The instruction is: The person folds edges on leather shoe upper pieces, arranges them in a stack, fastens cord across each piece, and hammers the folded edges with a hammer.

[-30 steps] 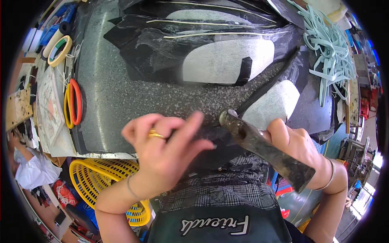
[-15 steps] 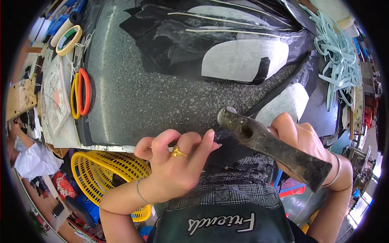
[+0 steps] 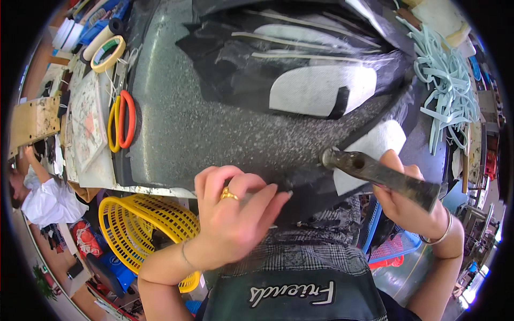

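Observation:
My right hand point(image 3: 409, 198) is wrapped round a hammer, and its worn dark metal head point(image 3: 396, 179) points its round face leftward above the slab. The hammer's handle is mostly hidden by the head and my fingers. My left hand point(image 3: 230, 214), with a gold ring, is closed with bent fingers, thumb and fingertips together at the edge of a black sheet piece point(image 3: 310, 195). That piece hangs over the near edge of the table towards my lap. Beside the hammer lies a white backing patch point(image 3: 375, 147) on black material.
A speckled grey slab point(image 3: 176, 117) covers the worktop. Black pieces with white patches point(image 3: 305, 88) and pale strips lie on its far side. Scissors point(image 3: 126, 117) and a tape roll point(image 3: 107, 53) are left, pale blue strips point(image 3: 447, 80) right. A yellow basket point(image 3: 134, 224) stands below.
The hammer has moved right, away from my left hand, and its head looks lower. My left hand has shifted slightly, its fingers still bent. The whole view has swung a little.

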The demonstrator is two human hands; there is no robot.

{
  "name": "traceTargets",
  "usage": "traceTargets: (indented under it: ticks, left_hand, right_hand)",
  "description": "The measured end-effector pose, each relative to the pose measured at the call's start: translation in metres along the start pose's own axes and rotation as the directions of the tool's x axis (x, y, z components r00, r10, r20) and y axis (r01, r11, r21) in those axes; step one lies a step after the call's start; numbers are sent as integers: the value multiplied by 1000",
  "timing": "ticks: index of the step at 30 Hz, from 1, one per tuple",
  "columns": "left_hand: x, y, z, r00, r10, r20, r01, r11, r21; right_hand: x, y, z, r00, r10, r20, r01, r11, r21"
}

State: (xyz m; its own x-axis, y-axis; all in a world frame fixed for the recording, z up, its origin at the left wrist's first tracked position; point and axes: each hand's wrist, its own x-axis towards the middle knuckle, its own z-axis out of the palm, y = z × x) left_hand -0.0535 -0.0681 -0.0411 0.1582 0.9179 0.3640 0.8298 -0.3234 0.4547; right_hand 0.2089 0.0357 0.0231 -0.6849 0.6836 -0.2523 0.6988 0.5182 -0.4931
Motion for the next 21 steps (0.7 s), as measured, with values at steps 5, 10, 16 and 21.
traceTargets:
  ticks: [5,10,16,21]
  left_hand:
    - [61,56,37,999,-35,29,38,994,-100]
    - [57,45,23,948,310,68,-313,949,44]
    - [57,-86,-73,953,-229,-200,300,815,495]
    - [127,-63,-66,987,25,-159,40,919,393]
  right_hand:
    - [-8,9,-1,763,149,-629,13,969,245]
    - [-21,23,-22,559,395,-730,132,826,548]
    - [-32,66,-35,569,467,-677,45,804,593]
    - [15,58,-45,628,457,-629,-77,842,534]
